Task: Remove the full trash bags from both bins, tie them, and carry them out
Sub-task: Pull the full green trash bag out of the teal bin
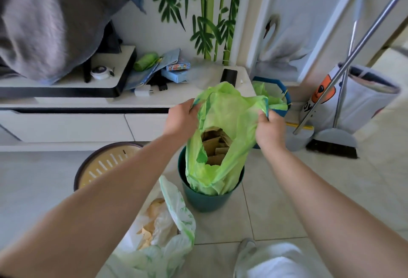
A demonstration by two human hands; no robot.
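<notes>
Setting: a home, living-room corner. Evidence: pale tiled floor (276, 200); low white media cabinet (66, 127) with drawers at 9 o'clock; bamboo wall decal (209, 12) at 12 o'clock; broom (335, 145) leaning on the wall at 3 o'clock; grey cloth (39, 23) draped at 10 o'clock.

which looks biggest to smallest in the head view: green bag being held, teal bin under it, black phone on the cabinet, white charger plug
1. green bag
2. teal bin, partly hidden by the bag
3. black phone
4. white charger plug, close to the phone in apparent size, so this order is unsure
</notes>
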